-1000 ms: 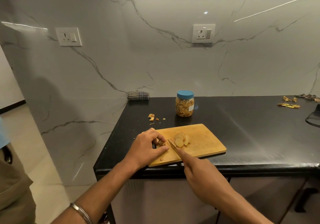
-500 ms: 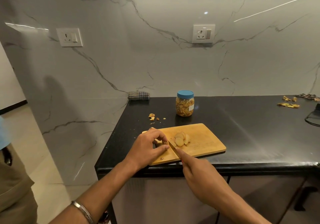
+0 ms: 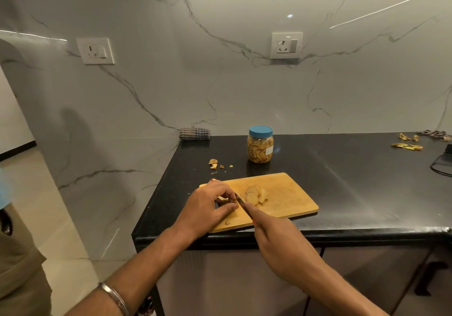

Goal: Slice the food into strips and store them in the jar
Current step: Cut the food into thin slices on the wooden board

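A wooden cutting board (image 3: pixel 291 198) lies at the counter's front edge. Pale round slices (image 3: pixel 255 194) lie in a small pile on its middle. My left hand (image 3: pixel 210 208) curls over a small piece of the food on the board's left part; the piece is mostly hidden under my fingers. My right hand (image 3: pixel 278 240) grips a knife (image 3: pixel 241 202), forefinger stretched along its back, the blade set down just right of my left fingertips. A clear jar (image 3: pixel 260 147) with a blue lid, filled with yellow strips, stands behind the board.
Peel scraps (image 3: pixel 215 164) lie on the black counter (image 3: pixel 354 176) left of the jar. A folded checked cloth (image 3: pixel 195 133) sits against the marble wall. More scraps (image 3: pixel 407 145) and a dark object (image 3: pixel 444 163) lie at the far right. Another person's clothing shows at the left edge.
The knife blade has edged a little to the left towards my left fingertips. Both hands stay in place on the board.
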